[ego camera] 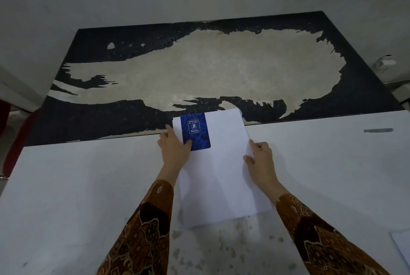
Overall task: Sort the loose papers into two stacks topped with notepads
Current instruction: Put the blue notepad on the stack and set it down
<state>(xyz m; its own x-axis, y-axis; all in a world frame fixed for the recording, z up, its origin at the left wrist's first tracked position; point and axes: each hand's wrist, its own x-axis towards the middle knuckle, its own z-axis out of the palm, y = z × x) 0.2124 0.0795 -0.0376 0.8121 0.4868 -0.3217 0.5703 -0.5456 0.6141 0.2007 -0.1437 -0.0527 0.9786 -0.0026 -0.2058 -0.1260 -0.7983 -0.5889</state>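
Observation:
A stack of white papers [221, 163] lies in the middle of the white table [88, 186], its far end jutting over the table's back edge. A small blue spiral notepad [196, 129] sits on the stack's far left corner. My left hand [174, 150] rests on the stack's left edge, thumb touching the notepad's lower left corner and index finger stretched along the paper's side. My right hand [260, 157] holds the stack's right edge, fingers bent over the side.
Another white sheet [402, 246] shows at the table's lower right corner. Behind the table lies a dark board with a large worn pale patch [210, 70]. A grey strip [378, 130] marks the table's far right. A red object [13, 141] stands at the left.

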